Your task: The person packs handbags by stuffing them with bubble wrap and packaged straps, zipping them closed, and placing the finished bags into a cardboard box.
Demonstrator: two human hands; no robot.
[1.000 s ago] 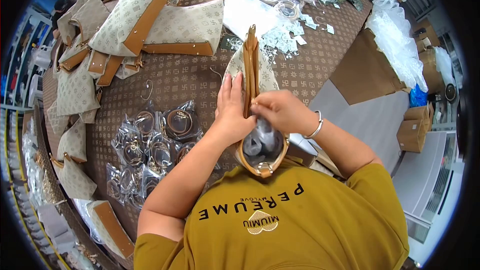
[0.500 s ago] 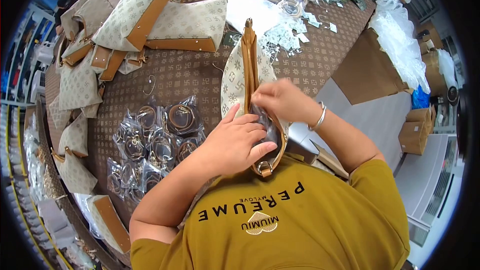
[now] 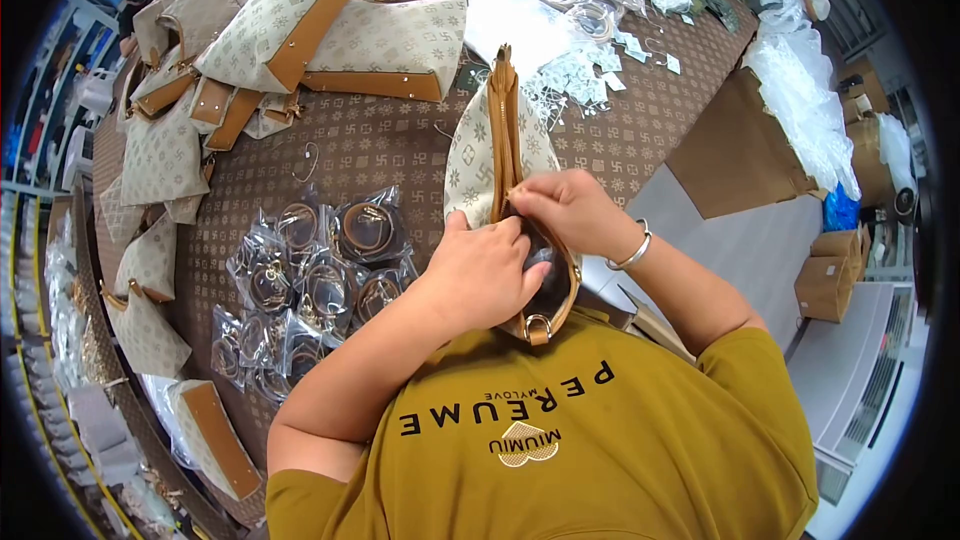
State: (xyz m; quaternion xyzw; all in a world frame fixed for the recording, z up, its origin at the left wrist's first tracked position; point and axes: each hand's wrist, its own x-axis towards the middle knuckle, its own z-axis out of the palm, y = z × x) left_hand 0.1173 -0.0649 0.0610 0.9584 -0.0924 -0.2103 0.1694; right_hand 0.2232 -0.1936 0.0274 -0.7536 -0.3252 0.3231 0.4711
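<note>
Handbag [image 3: 467,165] upright on surface [image 3: 390,158]. Right hand [image 3: 570,208] at its zip [image 3: 505,130], grip pinching there; left hand [image 3: 485,265] over handbag's open mouth [image 3: 572,288], grip can't tell. Likely mid-zipping; next pull calls for steadied handbag.

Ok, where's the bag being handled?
In the head view, the bag sits at centre, right of the plastic packets, with the left hand and right hand on it.
</note>
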